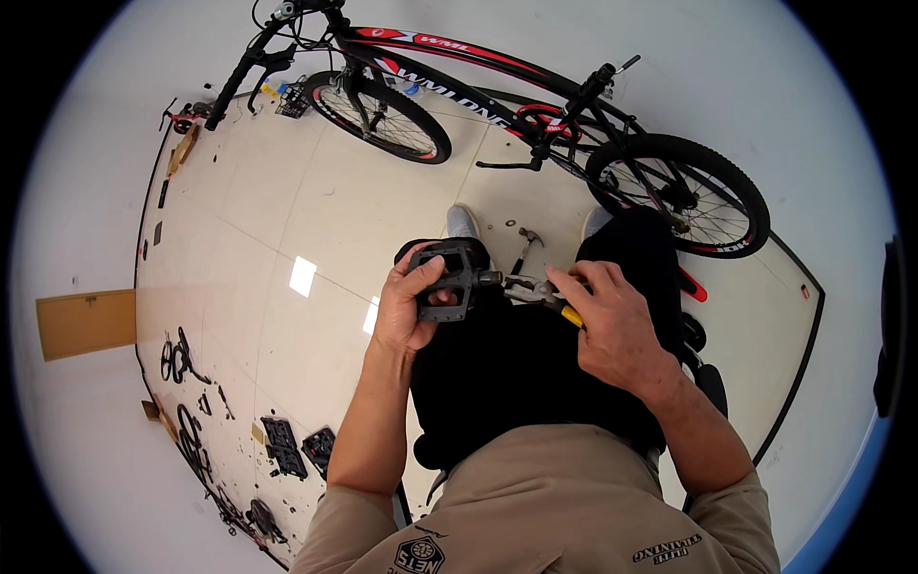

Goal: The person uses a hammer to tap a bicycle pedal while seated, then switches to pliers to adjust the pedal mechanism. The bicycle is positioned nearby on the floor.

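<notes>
My left hand [397,308] is closed around a black bicycle pedal [466,280], thumb across its frame. The pedal's short axle end [491,277] points right. In my right hand [620,335] is a pair of pliers [532,289] with grey metal jaws and a yellow handle. The jaws sit right at the axle end; whether they grip it I cannot tell. Both hands are above my lap [512,373], in black trousers. My right fingers cover most of the pliers' handles.
A black and red bicycle [497,110] without a visible pedal on its crank stands ahead. On the floor between my feet lies a hammer [525,247] near small rings [511,223]. Toolbox trays [283,448] and bike parts [180,356] lie to the left.
</notes>
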Demonstrator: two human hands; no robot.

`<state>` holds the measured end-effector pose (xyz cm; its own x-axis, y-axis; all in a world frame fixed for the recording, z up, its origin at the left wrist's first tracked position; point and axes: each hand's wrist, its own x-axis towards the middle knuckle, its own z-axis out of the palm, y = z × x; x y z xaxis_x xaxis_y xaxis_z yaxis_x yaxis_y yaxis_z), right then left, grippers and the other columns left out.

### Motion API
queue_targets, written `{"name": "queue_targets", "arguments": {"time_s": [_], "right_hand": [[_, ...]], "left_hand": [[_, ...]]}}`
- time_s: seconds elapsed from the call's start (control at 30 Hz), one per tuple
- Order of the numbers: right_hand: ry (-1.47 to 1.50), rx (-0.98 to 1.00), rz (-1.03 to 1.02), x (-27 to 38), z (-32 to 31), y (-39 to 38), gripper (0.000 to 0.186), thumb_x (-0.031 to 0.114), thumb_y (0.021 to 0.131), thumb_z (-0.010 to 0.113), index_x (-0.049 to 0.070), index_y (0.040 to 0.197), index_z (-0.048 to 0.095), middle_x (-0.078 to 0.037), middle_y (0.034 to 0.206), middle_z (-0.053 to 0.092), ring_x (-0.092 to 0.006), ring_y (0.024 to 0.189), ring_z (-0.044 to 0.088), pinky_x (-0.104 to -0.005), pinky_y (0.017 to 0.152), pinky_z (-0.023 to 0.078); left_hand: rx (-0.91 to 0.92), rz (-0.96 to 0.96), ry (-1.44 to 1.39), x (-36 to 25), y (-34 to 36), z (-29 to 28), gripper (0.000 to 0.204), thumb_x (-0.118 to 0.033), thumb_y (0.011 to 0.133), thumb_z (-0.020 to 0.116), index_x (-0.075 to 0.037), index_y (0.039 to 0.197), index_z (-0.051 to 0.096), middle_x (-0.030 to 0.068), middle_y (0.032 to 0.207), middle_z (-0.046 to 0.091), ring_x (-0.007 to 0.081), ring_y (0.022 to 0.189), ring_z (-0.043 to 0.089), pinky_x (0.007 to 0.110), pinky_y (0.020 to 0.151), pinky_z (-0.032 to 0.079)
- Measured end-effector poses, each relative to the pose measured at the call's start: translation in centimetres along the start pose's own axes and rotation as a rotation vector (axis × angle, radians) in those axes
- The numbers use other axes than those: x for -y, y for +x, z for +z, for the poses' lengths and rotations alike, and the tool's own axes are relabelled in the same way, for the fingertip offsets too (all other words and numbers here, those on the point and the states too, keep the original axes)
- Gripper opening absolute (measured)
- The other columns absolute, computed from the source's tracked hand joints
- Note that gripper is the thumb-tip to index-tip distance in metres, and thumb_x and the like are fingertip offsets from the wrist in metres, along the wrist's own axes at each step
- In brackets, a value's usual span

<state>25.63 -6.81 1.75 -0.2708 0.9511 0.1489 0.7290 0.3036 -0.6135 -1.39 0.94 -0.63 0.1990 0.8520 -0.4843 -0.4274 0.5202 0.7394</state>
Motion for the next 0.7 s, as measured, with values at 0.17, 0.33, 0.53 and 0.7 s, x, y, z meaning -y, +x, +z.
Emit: {"name": "queue_targets", "arguments": {"time_s": [0.17,0.33,0.53,0.7], "right_hand": [[-0.034,0.01,0.003,0.16,0.08,-0.03,0.059,-0.009,0.072,0.061,0.003,0.129,0.06,-0.015,0.111,0.057,-0.0341,0.103,0.056,-0.0411,0.085,0.051],[-0.036,0.016,-0.018,0.04,0.38,-0.09,0.058,-0.01,0.072,0.062,0.003,0.129,0.06,-0.015,0.11,0.056,-0.0337,0.102,0.055,-0.0407,0.085,0.05],[-0.033,0.059,-0.019,-0.15,0.46,-0.15,0.058,-0.011,0.073,0.062,0.003,0.13,0.059,-0.015,0.109,0.056,-0.0328,0.099,0.055,-0.0403,0.084,0.05],[-0.04,0.104,-0.015,-0.19,0.48,-0.22,0.057,-0.009,0.076,0.061,0.005,0.131,0.059,-0.014,0.108,0.056,-0.0319,0.096,0.055,-0.0405,0.083,0.048]], "left_hand": [[0.002,0.044,0.195,-0.85,-0.48,-0.03,0.022,-0.007,0.089,0.071,-0.004,0.109,0.065,0.0017,0.085,0.066,0.0072,0.058,0.055,0.02,0.053,0.046],[-0.008,0.061,0.265,-0.88,-0.89,0.23,0.022,-0.009,0.088,0.073,-0.005,0.109,0.066,0.0008,0.082,0.067,0.0069,0.056,0.056,0.02,0.053,0.045],[0.005,0.065,0.274,-0.84,-0.9,0.32,0.023,-0.008,0.088,0.073,-0.005,0.11,0.066,0.0007,0.083,0.067,0.0069,0.058,0.057,0.02,0.054,0.047],[0.044,0.093,0.34,-1.09,-0.85,0.0,0.028,-0.01,0.088,0.074,-0.006,0.115,0.067,0.0018,0.09,0.069,0.007,0.066,0.059,0.02,0.058,0.049]]}}
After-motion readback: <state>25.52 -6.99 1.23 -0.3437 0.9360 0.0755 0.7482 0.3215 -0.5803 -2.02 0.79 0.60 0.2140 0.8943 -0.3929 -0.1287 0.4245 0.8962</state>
